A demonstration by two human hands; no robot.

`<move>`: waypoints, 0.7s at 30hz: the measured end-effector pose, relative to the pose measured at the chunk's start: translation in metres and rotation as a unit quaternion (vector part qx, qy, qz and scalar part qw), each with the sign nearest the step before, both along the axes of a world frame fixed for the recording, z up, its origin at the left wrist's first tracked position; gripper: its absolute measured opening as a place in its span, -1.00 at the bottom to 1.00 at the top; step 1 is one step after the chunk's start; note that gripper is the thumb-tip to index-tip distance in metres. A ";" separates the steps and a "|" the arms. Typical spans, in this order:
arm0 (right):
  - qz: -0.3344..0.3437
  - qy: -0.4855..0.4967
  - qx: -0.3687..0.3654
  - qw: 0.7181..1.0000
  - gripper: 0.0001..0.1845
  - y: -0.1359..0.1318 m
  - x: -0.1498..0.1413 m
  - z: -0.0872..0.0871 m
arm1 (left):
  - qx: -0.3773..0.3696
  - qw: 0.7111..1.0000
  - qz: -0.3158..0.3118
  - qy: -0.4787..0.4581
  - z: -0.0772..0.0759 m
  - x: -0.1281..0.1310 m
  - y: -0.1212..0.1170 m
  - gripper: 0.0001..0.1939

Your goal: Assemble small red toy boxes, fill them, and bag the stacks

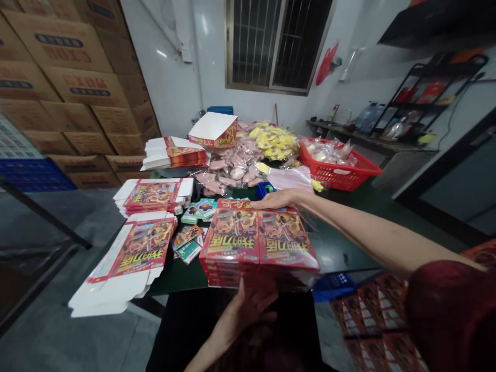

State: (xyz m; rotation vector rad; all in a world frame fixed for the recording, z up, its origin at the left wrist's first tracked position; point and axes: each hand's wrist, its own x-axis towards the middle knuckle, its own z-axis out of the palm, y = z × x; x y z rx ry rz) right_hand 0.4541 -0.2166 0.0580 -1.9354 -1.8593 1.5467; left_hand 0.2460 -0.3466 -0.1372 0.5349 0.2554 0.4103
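Two side-by-side piles of red printed cartons (259, 240) lie stacked flat at the front of the dark green table (341, 253), with a sheet of clear plastic at their right. My right hand (277, 199) reaches over the far edge of the stack, fingers across it. My left hand (248, 310) grips the near edge from below. Flat die-cut cartons (127, 263) and a further stack (153, 194) lie to the left, beside small printed cards (186, 240). A blue tape dispenser (265, 189) sits just beyond my right hand.
Bags of pink (228, 170) and yellow (273, 139) items lie heaped at the table's far end, beside a red plastic basket (337, 165). Stacked cardboard cases (70, 88) line the left wall. Red printed sheets (372, 320) lie on the floor at right, beside a blue crate (333, 287).
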 end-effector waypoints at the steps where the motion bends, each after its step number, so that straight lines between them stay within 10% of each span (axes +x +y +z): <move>1: -0.018 0.017 -0.022 0.999 -0.33 -0.006 0.002 -0.002 | -0.014 0.999 0.029 0.015 0.005 -0.003 -0.004 -0.38; 5: -0.135 0.113 -0.021 0.984 -0.32 -0.045 0.007 -0.019 | -0.036 0.962 0.231 0.141 0.045 -0.026 -0.013 -0.54; 9: -0.305 0.262 0.058 0.914 -0.33 -0.106 -0.003 -0.060 | 0.076 0.878 0.370 0.295 0.109 -0.057 0.026 -0.63; 15: -0.287 0.468 0.120 0.827 -0.23 -0.167 -0.081 -0.122 | 0.437 0.822 0.134 0.340 0.206 -0.052 0.138 -0.75; 21: -0.167 0.267 0.040 0.948 -0.50 -0.215 -0.057 -0.130 | 0.470 0.822 -0.029 0.319 0.206 0.006 0.182 -0.59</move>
